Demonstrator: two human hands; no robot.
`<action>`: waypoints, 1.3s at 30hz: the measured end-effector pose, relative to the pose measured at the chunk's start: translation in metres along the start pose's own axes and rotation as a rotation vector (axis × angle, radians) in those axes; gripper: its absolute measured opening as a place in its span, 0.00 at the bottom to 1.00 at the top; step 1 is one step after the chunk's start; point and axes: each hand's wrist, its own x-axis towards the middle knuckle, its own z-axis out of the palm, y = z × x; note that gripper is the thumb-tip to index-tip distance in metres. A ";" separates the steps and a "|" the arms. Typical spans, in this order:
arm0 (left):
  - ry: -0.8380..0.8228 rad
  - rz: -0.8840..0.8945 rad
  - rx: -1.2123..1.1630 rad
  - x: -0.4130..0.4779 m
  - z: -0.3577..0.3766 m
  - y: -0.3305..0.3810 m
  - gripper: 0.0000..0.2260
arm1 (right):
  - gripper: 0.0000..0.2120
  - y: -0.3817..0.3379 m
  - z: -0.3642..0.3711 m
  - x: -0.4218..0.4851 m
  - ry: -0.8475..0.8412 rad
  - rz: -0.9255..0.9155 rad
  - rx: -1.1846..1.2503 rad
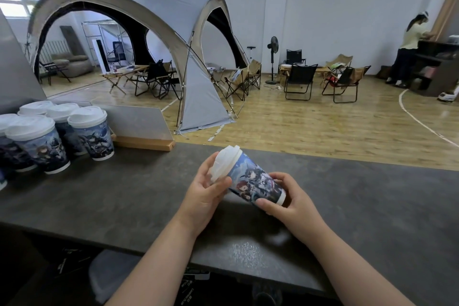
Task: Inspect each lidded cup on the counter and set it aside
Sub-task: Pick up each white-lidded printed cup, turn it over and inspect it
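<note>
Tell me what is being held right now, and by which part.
One printed lidded cup, tilted, in both hands: the left hand grips the white lid end, the right hand grips the base end.

Dark grey counter (119, 196) spans lower half of frame, left edge to right. Cluster of lidded cups (92, 135) stands upright at left of frame, packed close, white lids, blue printed sides (leftmost cut by frame edge). Just right of cluster, grey panel (139, 122) sits tilted in wooden base (149, 143) at counter's far edge.
</note>
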 end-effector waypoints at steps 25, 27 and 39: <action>0.359 -0.114 0.405 0.005 0.019 -0.005 0.10 | 0.28 0.006 0.002 -0.005 -0.042 -0.199 0.309; 0.367 -0.116 0.420 0.004 0.020 -0.005 0.09 | 0.27 0.008 0.001 -0.004 -0.055 -0.205 0.259; 0.306 -0.048 0.256 0.000 0.025 -0.003 0.11 | 0.28 -0.002 0.000 -0.004 0.003 -0.085 0.375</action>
